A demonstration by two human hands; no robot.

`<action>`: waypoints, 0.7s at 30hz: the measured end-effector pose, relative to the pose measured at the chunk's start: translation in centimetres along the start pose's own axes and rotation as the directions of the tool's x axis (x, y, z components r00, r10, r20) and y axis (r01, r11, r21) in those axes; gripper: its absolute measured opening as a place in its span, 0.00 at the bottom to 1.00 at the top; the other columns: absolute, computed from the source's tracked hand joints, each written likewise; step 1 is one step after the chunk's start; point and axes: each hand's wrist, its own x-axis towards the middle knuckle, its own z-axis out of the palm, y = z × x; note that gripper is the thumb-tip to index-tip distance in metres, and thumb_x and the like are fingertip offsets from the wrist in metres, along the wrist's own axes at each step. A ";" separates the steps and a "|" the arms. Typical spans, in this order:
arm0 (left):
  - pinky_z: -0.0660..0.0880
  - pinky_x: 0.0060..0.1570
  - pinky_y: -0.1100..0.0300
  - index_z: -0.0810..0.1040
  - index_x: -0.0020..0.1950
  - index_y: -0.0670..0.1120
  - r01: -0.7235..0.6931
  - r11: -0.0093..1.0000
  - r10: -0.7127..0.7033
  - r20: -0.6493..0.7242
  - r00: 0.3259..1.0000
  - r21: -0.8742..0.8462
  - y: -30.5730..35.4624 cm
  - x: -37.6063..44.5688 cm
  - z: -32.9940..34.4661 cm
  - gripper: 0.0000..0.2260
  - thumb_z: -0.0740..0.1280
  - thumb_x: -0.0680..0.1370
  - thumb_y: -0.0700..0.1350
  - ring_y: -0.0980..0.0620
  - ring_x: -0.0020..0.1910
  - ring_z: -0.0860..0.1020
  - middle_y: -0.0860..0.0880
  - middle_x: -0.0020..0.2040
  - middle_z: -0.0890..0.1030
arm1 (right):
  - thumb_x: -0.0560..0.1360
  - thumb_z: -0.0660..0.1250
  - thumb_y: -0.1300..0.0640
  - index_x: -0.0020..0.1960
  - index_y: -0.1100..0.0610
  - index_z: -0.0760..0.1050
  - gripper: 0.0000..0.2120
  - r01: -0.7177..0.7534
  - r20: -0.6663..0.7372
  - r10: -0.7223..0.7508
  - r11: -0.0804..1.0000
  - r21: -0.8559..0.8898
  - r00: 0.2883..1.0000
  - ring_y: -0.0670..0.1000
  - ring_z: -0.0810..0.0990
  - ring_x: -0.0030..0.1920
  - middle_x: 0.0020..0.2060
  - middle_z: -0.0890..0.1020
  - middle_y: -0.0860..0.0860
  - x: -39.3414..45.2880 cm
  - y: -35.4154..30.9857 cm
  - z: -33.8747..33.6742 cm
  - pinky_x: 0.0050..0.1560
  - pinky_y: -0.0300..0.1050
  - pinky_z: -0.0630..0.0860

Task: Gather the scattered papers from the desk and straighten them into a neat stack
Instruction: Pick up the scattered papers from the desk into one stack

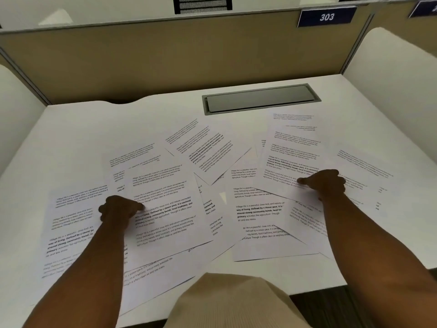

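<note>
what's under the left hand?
The left hand rests on overlapping printed papers spread across the white desk. Text beneath the hand and lower sheets' covered parts can't be seen.

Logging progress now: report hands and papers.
Left hand and right hand both pressing on papers, fingers curled. Sheets still scattered, overlapping, no stack. Nothing in the way.

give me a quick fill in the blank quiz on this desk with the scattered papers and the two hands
1. The blue sign on the partition reads ____.
2. The papers lie ____ across the desk, not yet stacked.
3. Both the left hand and the right hand rest on ____.
4. The grey cable hatch set in the desk is ____.

Missing words: 303; scattered; papers; closed
</note>
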 end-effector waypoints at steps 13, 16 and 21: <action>0.77 0.56 0.44 0.77 0.55 0.31 -0.112 0.993 0.110 0.075 0.991 0.025 1.9 -6.4 -2.5 0.29 0.82 0.62 0.46 0.35 0.52 0.81 0.33 0.51 0.81 | 0.61 0.77 0.36 0.73 0.65 0.55 0.55 -0.087 0.014 0.088 0.995 -0.057 0.996 0.62 0.64 0.70 0.69 0.66 0.63 0.4 -0.1 -0.4 0.67 0.57 0.65; 0.75 0.55 0.46 0.76 0.55 0.31 -0.120 0.992 0.118 0.073 0.990 0.024 2.0 -7.3 -2.7 0.28 0.81 0.65 0.45 0.35 0.54 0.79 0.33 0.53 0.80 | 0.62 0.76 0.36 0.72 0.66 0.53 0.55 -0.101 -0.020 0.100 0.991 -0.082 0.995 0.62 0.64 0.71 0.69 0.66 0.64 0.1 0.0 -0.8 0.68 0.55 0.62; 0.72 0.49 0.48 0.75 0.51 0.32 -0.133 0.991 0.133 0.077 0.988 -0.004 1.9 -7.7 -2.8 0.23 0.80 0.67 0.43 0.35 0.54 0.79 0.35 0.47 0.78 | 0.56 0.80 0.37 0.71 0.63 0.55 0.57 -0.130 0.003 0.130 0.991 -0.016 0.992 0.62 0.66 0.67 0.66 0.69 0.64 0.6 0.0 -0.3 0.66 0.57 0.68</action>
